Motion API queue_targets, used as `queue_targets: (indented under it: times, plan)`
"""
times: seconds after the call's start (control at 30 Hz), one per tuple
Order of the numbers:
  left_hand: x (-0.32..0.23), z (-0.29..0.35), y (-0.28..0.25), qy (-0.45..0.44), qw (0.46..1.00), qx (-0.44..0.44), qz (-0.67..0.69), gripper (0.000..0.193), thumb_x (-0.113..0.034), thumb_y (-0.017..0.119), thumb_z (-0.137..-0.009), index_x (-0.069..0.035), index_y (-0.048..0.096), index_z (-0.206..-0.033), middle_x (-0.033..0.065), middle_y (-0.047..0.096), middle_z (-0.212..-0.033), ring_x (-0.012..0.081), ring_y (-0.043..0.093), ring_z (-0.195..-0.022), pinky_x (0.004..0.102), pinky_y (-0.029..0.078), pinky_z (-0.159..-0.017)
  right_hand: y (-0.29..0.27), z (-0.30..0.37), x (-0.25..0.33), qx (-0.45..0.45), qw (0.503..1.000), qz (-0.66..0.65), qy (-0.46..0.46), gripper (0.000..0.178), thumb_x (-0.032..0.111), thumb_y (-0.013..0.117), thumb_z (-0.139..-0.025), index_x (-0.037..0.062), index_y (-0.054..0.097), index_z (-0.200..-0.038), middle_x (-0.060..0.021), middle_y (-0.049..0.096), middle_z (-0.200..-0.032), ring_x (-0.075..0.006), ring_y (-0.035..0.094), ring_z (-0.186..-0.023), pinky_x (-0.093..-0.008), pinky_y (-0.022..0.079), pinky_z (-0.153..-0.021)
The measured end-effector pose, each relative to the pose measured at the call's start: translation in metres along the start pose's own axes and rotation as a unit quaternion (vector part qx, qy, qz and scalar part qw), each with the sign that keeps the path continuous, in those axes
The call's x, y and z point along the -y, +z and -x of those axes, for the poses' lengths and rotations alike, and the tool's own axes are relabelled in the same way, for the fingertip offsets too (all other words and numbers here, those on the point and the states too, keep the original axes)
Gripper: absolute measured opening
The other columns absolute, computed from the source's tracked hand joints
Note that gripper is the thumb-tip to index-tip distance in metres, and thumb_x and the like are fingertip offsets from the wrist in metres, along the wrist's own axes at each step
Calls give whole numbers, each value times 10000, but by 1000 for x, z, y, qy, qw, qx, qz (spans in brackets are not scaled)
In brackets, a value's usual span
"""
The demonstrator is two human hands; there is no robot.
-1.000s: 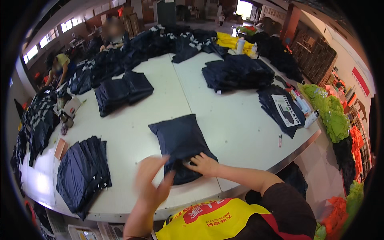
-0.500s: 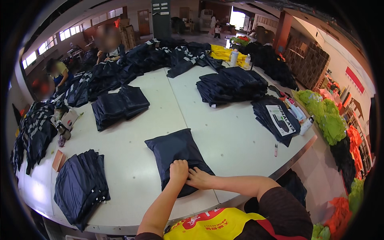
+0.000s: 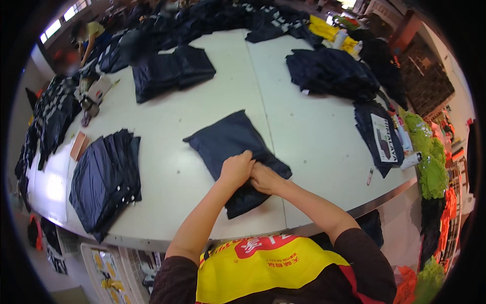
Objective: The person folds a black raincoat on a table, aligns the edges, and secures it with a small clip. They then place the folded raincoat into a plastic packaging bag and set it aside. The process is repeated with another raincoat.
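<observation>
On the near part of the white table (image 3: pixel 167 202), a dark bundle (image 3: pixel 228 134) is partly covered by the curled left hand (image 3: pixel 237 169) and right hand (image 3: pixel 267 179); their grip cannot be told. A garment stack (image 3: pixel 101 177) is set left, a dark pile (image 3: pixel 329 73) far right.

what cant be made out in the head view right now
- Left hand and right hand, head view: some fingertips are hidden by the hands' own curl and overlap, so the exact grip is unclear.
- Navy bundle, head view: its inside is hidden by its outer layer.
- Far garments, head view: cut off by the top edge.
- Pink tool, head view: too small to tell its kind.
</observation>
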State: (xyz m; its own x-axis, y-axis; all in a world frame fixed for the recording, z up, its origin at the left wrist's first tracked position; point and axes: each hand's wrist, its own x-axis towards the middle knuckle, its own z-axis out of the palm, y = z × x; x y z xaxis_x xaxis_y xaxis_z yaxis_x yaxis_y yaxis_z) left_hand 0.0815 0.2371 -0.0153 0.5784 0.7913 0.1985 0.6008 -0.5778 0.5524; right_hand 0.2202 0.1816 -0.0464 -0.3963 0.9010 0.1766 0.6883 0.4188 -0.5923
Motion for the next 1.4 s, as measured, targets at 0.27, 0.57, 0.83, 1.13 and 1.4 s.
queue_targets:
  times: [0.27, 0.57, 0.83, 1.13, 1.4]
  plan:
    - [-14, 8, 17, 152, 984, -52, -77, 122, -68, 567, -722, -76, 452, -760, 69, 553, -633, 234, 598, -577, 334, 469, -487, 24, -40, -26, 17, 994, 105, -19, 202, 186, 512, -834, 36, 582, -949, -189, 602, -860, -366, 575, -889, -448, 473, -757]
    - [-1, 20, 16, 118, 993, -25, 12, 113, -25, 542, -754, -49, 433, -735, 120, 532, -608, 305, 577, -559, 381, 463, -492, 14, -83, -43, 78, 993, 79, 29, 209, 186, 526, -830, 31, 577, -960, -189, 598, -892, -368, 568, -898, -441, 467, -765]
    - [14, -9, 10, 86, 991, -99, -9, 110, -138, 636, -800, -88, 543, -835, 58, 559, -669, 247, 581, -641, 356, 461, -510, 6, -102, -56, 94, 991, 75, 57, 217, 187, 538, -826, 27, 572, -970, -188, 594, -920, -370, 562, -906, -435, 463, -772]
    - [15, -21, 15, 155, 984, -74, 39, 82, -86, 606, -788, -80, 527, -768, 81, 539, -629, 266, 561, -622, 376, 454, -518, 20, -100, -43, 70, 994, 81, 38, 229, 187, 552, -822, 23, 566, -982, -188, 590, -951, -372, 556, -914, -428, 458, -781]
    - [15, -15, 1, 100, 984, -147, 27, 64, -97, 638, -762, -87, 600, -812, 70, 559, -651, 249, 575, -633, 370, 450, -510, 18, -102, -48, 72, 993, 82, 44, 242, 187, 565, -819, 19, 561, -992, -188, 587, -979, -374, 550, -922, -421, 453, -788]
